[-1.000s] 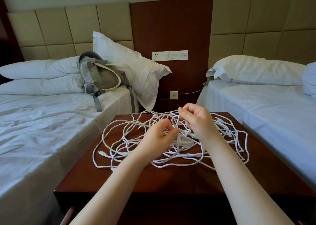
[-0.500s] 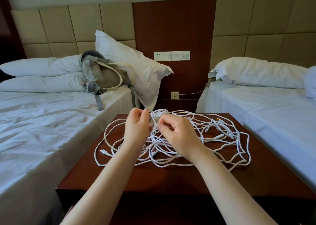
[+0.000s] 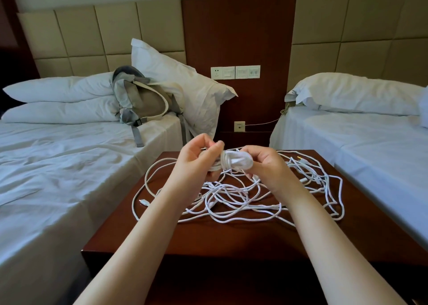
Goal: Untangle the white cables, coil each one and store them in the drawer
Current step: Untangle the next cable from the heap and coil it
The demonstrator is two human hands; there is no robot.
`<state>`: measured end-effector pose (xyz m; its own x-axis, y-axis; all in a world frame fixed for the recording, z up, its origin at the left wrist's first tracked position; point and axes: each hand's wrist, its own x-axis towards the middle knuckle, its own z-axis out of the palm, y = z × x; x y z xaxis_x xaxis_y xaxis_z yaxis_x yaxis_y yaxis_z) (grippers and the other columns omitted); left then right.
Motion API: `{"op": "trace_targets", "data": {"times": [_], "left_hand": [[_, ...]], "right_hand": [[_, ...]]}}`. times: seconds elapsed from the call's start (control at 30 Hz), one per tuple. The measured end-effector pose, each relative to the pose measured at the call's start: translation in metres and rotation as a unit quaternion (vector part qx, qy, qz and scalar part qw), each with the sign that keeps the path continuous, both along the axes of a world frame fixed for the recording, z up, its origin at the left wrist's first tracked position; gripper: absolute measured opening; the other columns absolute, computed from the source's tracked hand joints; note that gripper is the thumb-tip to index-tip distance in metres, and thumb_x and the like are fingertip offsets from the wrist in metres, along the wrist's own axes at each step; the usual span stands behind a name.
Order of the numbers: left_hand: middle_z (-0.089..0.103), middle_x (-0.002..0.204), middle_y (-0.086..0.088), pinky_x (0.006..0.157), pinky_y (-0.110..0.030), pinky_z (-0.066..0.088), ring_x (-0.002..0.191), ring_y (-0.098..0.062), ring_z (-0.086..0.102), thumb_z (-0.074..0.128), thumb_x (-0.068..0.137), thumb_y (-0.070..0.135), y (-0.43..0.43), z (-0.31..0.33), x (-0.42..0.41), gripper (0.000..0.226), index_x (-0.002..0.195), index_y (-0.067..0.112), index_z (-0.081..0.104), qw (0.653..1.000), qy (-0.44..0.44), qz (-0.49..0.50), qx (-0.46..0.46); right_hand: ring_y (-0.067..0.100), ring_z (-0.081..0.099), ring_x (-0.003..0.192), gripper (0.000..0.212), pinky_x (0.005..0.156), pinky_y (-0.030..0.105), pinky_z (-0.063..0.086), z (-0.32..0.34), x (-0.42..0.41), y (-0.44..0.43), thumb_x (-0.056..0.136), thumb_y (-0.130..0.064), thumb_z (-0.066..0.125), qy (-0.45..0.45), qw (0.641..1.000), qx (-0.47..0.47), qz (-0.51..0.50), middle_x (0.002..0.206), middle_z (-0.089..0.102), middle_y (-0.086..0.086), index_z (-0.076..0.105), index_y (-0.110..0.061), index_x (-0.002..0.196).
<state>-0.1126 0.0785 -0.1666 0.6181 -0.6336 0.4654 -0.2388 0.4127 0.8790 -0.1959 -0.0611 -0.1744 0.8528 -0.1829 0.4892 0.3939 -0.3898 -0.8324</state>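
A small wound bundle [image 3: 235,162] of white cable is held up between both hands, just above the counter [image 3: 231,242]. The rest of the cables [image 3: 243,202] lie spread over it in a loose tangle.

The likeliest trouble is judged to be a knot. Strands run down from the bundle into the heap, and if they are pulled hard, crossed loops below may be drawn tight instead of freed. The heap may also be dragged along, and the loops lying near the counter's right edge could be tipped off toward the bed [image 3: 370,154]. If either grip is slackened, the bundle could spring open. No drawer is seen, so storing is judged to be far off.

The left hand [image 3: 196,161] is raised, its fingers curled on the cable at the bundle's left end. The right hand [image 3: 266,165] is clasped round the bundle's right end. Both forearms are stretched forward over the counter's near edge.
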Motion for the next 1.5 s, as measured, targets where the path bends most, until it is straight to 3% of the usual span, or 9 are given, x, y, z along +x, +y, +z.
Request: {"op": "trace_targets", "data": {"times": [0.17, 0.27, 0.37, 0.67, 0.83, 0.97, 1.2, 1.33, 1.5], "left_hand": [[0.046, 0.053, 0.001, 0.042, -0.017, 0.032, 0.045, -0.010, 0.037, 0.060, 0.085, 0.024, 0.004, -0.003, 0.004, 0.023, 0.068, 0.014, 0.047, 0.984, -0.117, 0.010, 0.133], [0.048, 0.057, 0.007, 0.046, -0.015, 0.032, 0.048, -0.006, 0.040, 0.064, 0.086, 0.024, 0.003, -0.004, 0.006, 0.023, 0.069, 0.016, 0.051, 0.944, -0.232, 0.067, 0.226], [0.051, 0.060, 0.010, 0.046, -0.010, 0.034, 0.048, 0.001, 0.044, 0.063, 0.087, 0.025, -0.005, -0.012, 0.006, 0.020, 0.071, 0.021, 0.051, 0.901, -0.306, 0.153, 0.266], [0.053, 0.055, -0.004, 0.051, -0.019, 0.036, 0.050, -0.014, 0.046, 0.053, 0.094, 0.018, -0.021, -0.039, 0.004, 0.030, 0.073, -0.001, 0.061, 0.890, -0.300, 0.269, 0.214], [0.061, 0.070, -0.016, 0.054, -0.018, 0.037, 0.061, -0.020, 0.051, 0.049, 0.096, 0.022, -0.023, -0.049, 0.008, 0.032, 0.081, -0.002, 0.063, 0.900, -0.282, 0.229, 0.242], [0.062, 0.077, 0.007, 0.059, -0.012, 0.041, 0.069, -0.010, 0.058, 0.051, 0.095, 0.026, -0.020, -0.054, 0.010, 0.014, 0.093, 0.019, 0.064, 0.903, -0.280, 0.176, 0.273], [0.069, 0.096, 0.003, 0.075, -0.016, 0.049, 0.083, -0.004, 0.061, 0.059, 0.091, 0.023, -0.021, -0.061, 0.008, 0.021, 0.109, 0.017, 0.067, 0.869, -0.383, 0.170, 0.264], [0.068, 0.097, 0.002, 0.072, -0.003, 0.038, 0.082, 0.000, 0.053, 0.061, 0.089, 0.022, -0.022, -0.060, 0.006, 0.024, 0.112, 0.017, 0.067, 0.858, -0.417, 0.182, 0.239], [0.058, 0.094, 0.002, 0.069, -0.020, 0.046, 0.078, -0.007, 0.053, 0.061, 0.090, 0.025, -0.020, -0.057, 0.006, 0.026, 0.114, 0.020, 0.067, 0.860, -0.411, 0.182, 0.240]], "right_hand": [[0.016, 0.051, 0.066, 0.010, 0.064, 0.024, 0.042, 0.004, -0.006, -0.011, 0.084, -0.010, 0.065, 0.070, 0.997, -0.018, 0.008, 0.066, 0.059, -0.001, 0.069, -0.013, 0.075], [0.005, 0.048, 0.060, 0.014, 0.061, 0.019, 0.041, 0.004, -0.005, -0.011, 0.086, -0.009, 0.066, 0.122, 0.990, -0.065, 0.009, 0.061, 0.056, -0.010, 0.068, -0.014, 0.073], [0.010, 0.052, 0.063, 0.016, 0.066, 0.031, 0.046, 0.001, 0.000, -0.010, 0.087, -0.015, 0.065, 0.143, 0.975, -0.157, -0.065, 0.065, 0.059, -0.007, 0.066, -0.021, 0.072], [-0.001, 0.048, 0.057, 0.015, 0.055, 0.011, 0.034, -0.009, 0.006, -0.005, 0.089, -0.011, 0.058, 0.126, 0.936, -0.266, -0.195, 0.070, 0.056, -0.014, 0.071, -0.019, 0.087], [0.002, 0.053, 0.063, 0.010, 0.059, 0.018, 0.041, -0.012, 0.007, -0.005, 0.087, -0.020, 0.065, 0.116, 0.923, -0.281, -0.235, 0.079, 0.063, -0.008, 0.062, -0.025, 0.078], [0.011, 0.056, 0.075, 0.010, 0.070, 0.029, 0.048, -0.019, 0.012, -0.005, 0.088, -0.022, 0.061, 0.148, 0.911, -0.306, -0.233, 0.086, 0.064, -0.006, 0.058, -0.024, 0.079], [0.007, 0.052, 0.072, 0.013, 0.059, 0.020, 0.039, -0.014, 0.010, -0.012, 0.082, -0.010, 0.059, 0.215, 0.914, -0.282, -0.200, 0.074, 0.056, -0.010, 0.066, -0.018, 0.075], [0.003, 0.045, 0.063, 0.016, 0.055, 0.018, 0.034, -0.010, 0.008, -0.015, 0.088, -0.013, 0.060, 0.230, 0.900, -0.312, -0.200, 0.070, 0.050, -0.012, 0.063, -0.020, 0.074], [0.007, 0.054, 0.067, 0.011, 0.067, 0.028, 0.048, -0.006, 0.003, -0.016, 0.092, -0.015, 0.054, 0.215, 0.904, -0.313, -0.195, 0.078, 0.056, -0.010, 0.060, -0.023, 0.085]]}}
